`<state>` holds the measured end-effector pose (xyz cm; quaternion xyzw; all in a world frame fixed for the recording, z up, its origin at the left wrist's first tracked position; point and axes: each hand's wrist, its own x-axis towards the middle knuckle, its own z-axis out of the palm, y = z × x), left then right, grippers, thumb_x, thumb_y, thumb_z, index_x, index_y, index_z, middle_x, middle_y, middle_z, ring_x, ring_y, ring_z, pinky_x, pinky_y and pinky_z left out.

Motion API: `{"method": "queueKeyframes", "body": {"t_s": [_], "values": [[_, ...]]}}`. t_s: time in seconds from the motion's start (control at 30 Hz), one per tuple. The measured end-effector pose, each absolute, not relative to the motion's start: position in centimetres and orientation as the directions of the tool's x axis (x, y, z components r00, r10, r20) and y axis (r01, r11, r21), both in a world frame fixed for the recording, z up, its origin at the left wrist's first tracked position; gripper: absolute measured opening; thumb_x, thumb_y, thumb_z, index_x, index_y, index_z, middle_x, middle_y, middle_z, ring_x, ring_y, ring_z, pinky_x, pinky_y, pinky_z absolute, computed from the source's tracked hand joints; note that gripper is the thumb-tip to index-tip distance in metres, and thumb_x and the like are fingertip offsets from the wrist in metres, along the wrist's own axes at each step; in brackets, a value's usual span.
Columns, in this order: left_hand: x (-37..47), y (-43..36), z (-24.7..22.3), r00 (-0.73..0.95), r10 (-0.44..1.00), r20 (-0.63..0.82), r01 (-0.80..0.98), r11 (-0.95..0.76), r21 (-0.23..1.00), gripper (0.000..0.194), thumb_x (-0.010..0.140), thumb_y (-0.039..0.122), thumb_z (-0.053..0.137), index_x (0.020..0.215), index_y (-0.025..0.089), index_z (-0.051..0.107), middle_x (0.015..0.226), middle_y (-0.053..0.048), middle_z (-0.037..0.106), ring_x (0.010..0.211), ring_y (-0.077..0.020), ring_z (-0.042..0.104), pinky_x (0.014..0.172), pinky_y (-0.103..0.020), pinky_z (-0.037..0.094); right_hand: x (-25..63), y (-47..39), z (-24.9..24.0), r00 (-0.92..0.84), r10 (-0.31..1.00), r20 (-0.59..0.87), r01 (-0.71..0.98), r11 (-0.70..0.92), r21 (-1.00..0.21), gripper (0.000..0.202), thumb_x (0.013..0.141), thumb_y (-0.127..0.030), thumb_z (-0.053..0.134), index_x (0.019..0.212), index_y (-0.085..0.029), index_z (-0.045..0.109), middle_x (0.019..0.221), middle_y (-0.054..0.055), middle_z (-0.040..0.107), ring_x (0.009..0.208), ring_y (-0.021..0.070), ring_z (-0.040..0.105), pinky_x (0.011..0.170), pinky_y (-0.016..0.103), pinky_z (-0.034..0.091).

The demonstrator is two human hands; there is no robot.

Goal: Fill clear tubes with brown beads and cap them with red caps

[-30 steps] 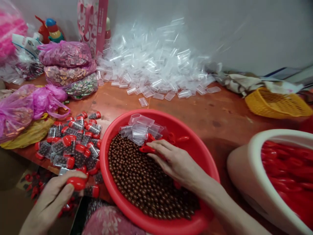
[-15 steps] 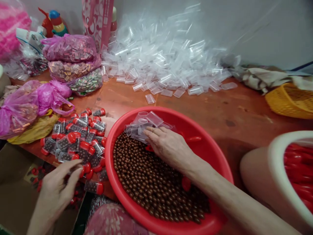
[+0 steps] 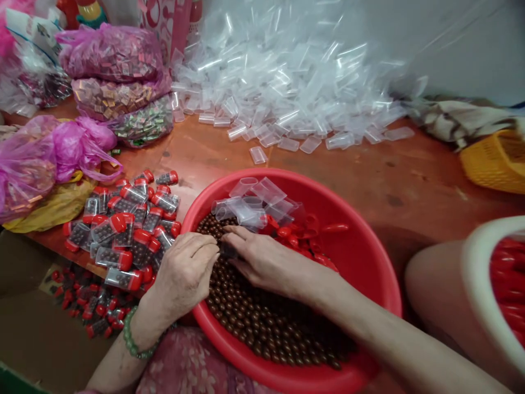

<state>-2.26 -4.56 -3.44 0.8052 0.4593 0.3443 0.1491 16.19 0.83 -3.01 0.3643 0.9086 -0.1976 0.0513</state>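
My two hands meet over a red basin [image 3: 361,241] that holds round, shiny brown beads [image 3: 262,323]. My right hand [image 3: 266,257] grips a small clear plastic tube [image 3: 228,250], mostly covered by its fingers. Close against that tube, my left hand [image 3: 184,273] is closed with its fingertips pinched; whatever lies in them is hidden. Loose clear tubes [image 3: 266,191] rest on the beads at the basin's far side. Behind my right hand are red plastic caps [image 3: 311,235]. Left of the basin lie filled tubes with red ends [image 3: 123,230].
A heap of clear tubes [image 3: 287,98] covers the table's back. Pink bags [image 3: 110,54] of small pieces stand back left. Below the table edge, a cardboard box [image 3: 24,306] holds more filled tubes. A white bucket [image 3: 471,268] of red parts and a yellow basket [image 3: 492,164] are at right.
My left hand has moved right from the filled tubes to the basin. My right hand has drawn back from the loose tubes with one in its fingers. The view has shifted slightly.
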Motion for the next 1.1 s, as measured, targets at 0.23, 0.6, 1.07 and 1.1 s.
{"method": "queueKeyframes", "body": {"t_s": [0.23,0.6,1.07,1.1], "values": [[-2.4,-4.4,-4.4,0.351,0.823,0.448,0.581,-0.566,0.585,0.016,0.088,0.004,0.049,0.094,0.012,0.062,0.096,-0.01,0.07,0.091,-0.0186,0.062,0.085,-0.034,0.051,16.4,2.4,-2.9,-0.615,0.715,-0.333,0.789,0.552,-0.271,0.019,0.081,-0.017,0.066,0.099,-0.015,0.058,0.099,0.011,0.059,0.084,0.02,0.062,0.07,0.029,0.047],[-2.2,-4.1,-4.2,0.356,0.812,0.463,0.599,-0.578,0.554,0.017,0.089,0.006,0.047,0.09,0.012,0.063,0.093,-0.009,0.071,0.087,-0.0189,0.062,0.08,-0.034,0.051,15.8,-0.2,-3.5,-0.691,0.622,-0.368,0.719,0.544,-0.432,0.024,0.074,-0.011,0.067,0.096,-0.014,0.059,0.098,0.011,0.063,0.096,0.0272,0.055,0.084,0.039,0.043],[-3.1,-5.5,-0.7,0.65,0.748,0.135,0.474,-0.538,0.697,0.037,0.078,0.006,0.055,0.115,0.008,0.056,0.117,-0.014,0.064,0.11,-0.0245,0.055,0.101,-0.042,0.04,17.8,0.0,-5.0,-0.752,0.417,-0.51,0.283,-0.495,-0.822,0.041,0.056,-0.043,0.083,0.079,-0.016,0.06,0.068,-0.006,0.06,0.063,0.0101,0.054,0.062,0.024,0.044],[-2.9,-5.6,-0.6,0.651,0.751,0.109,0.48,-0.519,0.707,0.039,0.078,0.008,0.057,0.117,0.007,0.055,0.121,-0.014,0.061,0.113,-0.0253,0.053,0.102,-0.042,0.039,17.9,0.1,-5.0,-0.761,0.41,-0.503,0.254,-0.525,-0.813,0.043,0.055,-0.042,0.083,0.079,-0.016,0.06,0.068,-0.006,0.06,0.062,0.0093,0.054,0.062,0.023,0.044]]}}
